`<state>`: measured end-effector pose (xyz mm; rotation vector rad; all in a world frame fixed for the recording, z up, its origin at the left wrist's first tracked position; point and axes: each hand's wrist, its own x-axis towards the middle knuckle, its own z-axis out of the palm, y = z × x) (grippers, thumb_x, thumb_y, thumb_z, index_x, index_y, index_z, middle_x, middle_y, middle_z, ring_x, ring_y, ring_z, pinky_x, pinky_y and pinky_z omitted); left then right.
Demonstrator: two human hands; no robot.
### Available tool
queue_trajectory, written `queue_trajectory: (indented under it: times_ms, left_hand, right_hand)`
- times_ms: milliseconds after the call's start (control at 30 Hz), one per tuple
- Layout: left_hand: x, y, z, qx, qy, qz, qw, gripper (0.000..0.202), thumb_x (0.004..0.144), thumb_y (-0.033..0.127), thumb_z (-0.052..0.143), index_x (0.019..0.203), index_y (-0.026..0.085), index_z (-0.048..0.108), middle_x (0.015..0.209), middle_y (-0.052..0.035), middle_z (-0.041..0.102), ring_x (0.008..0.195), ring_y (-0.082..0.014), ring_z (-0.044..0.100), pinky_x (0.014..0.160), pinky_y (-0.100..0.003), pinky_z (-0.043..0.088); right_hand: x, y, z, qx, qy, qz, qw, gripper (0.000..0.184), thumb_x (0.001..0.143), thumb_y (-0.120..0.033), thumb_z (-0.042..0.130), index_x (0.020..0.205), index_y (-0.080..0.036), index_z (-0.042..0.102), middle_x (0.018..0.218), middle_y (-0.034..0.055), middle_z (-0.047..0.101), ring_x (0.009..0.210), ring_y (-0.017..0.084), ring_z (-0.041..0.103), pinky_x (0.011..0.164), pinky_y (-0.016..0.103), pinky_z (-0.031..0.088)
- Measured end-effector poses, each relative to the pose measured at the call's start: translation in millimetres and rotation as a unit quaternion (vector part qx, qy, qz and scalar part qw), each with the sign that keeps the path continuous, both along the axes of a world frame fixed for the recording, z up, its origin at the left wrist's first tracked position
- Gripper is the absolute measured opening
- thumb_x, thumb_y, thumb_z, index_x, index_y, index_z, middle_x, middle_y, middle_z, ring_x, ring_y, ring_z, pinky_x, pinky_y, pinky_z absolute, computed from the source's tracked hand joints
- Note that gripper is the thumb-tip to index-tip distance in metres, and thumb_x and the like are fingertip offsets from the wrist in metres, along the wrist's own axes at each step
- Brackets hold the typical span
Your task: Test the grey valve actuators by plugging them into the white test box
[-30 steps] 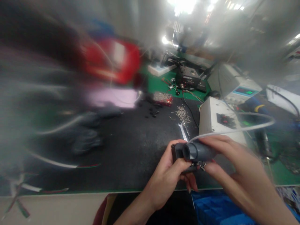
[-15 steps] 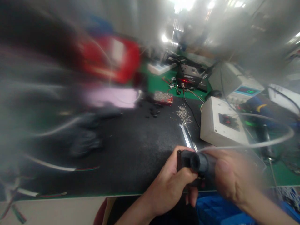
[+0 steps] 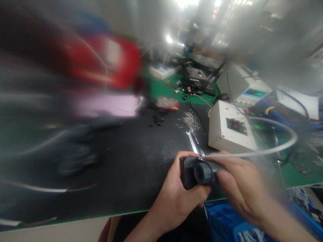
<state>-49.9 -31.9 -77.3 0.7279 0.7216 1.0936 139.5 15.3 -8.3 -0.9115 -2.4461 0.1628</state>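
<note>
A dark grey plastic housing point(image 3: 189, 178) with a hollow round neck point(image 3: 203, 173) is held over the front of the bench. My left hand point(image 3: 178, 200) wraps round its left side, thumb across the lower front below the neck. My right hand point(image 3: 239, 181) closes on the right side of the same housing, thumb and fingers pressed against it. Its palm side and the housing's far end are hidden. From the top of the housing a white cable point(image 3: 267, 153) loops right and back to the black and red terminals point(image 3: 236, 126) on a white box point(image 3: 215, 129).
Beyond my hands lie a wrench point(image 3: 193, 143), a heap of small metal pins point(image 3: 191, 121) and black bits point(image 3: 158, 120). A black soldering station point(image 3: 198, 82) and a power supply point(image 3: 254, 92) stand behind. Blue bins point(image 3: 222, 218) sit below the bench edge; cut cables point(image 3: 52, 190) lie left.
The view has shifted, so bench objects sit further left. The housing has turned slightly, showing more of its front. My right hand's thumb and fingers now show more clearly against it.
</note>
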Motion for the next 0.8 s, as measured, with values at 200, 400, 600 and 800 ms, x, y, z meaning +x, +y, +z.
queue_trajectory:
  times_ms: [200, 400, 600, 800]
  left_hand:
    - [-7.5, -1.5, 3.0, -0.008, 0.069, 0.045, 0.997, 0.059, 0.084, 0.013, 0.077, 0.131, 0.028, 0.044, 0.088, 0.0045, 0.061, 0.063, -0.0087, 0.056, 0.059, -0.020, 0.050]
    - [-5.1, -5.1, 5.6, 0.068, 0.088, 0.006, 0.994, 0.070, 0.069, -0.003, 0.075, 0.126, 0.029, 0.049, 0.089, 0.0055, 0.060, 0.070, -0.0095, 0.054, 0.060, -0.017, 0.046]
    - [-2.1, -8.6, 8.3, 0.066, 0.038, -0.050, 0.996, 0.081, 0.062, -0.012, 0.071, 0.126, 0.031, 0.046, 0.085, 0.0084, 0.059, 0.066, -0.0066, 0.053, 0.058, -0.013, 0.041]
    - [-0.2, -11.7, 5.3, 0.069, 0.025, -0.092, 0.993, 0.076, 0.067, -0.005, 0.075, 0.126, 0.030, 0.042, 0.080, 0.0097, 0.050, 0.060, -0.0043, 0.042, 0.051, -0.012, 0.032]
  right_hand:
    - [49.1, -18.8, -18.2, -0.068, -0.024, -0.142, 0.987, 0.012, 0.108, -0.029, 0.059, 0.110, -0.025, 0.070, 0.100, 0.0006, 0.072, 0.081, 0.013, 0.069, 0.069, 0.020, 0.053]
    - [61.4, -27.3, -58.6, -0.108, -0.092, -0.073, 0.987, 0.020, 0.112, -0.024, 0.044, 0.117, -0.022, 0.063, 0.099, 0.0042, 0.063, 0.081, 0.016, 0.067, 0.067, 0.026, 0.053]
    - [63.7, -24.3, -72.7, -0.150, -0.095, -0.094, 0.980, 0.015, 0.113, -0.028, 0.048, 0.112, -0.025, 0.063, 0.095, 0.0013, 0.060, 0.075, 0.014, 0.064, 0.064, 0.028, 0.048]
    - [67.3, -20.9, -48.1, -0.243, -0.023, -0.102, 0.964, 0.014, 0.109, -0.032, 0.056, 0.110, -0.025, 0.068, 0.096, 0.0003, 0.068, 0.081, 0.013, 0.069, 0.070, 0.020, 0.054]
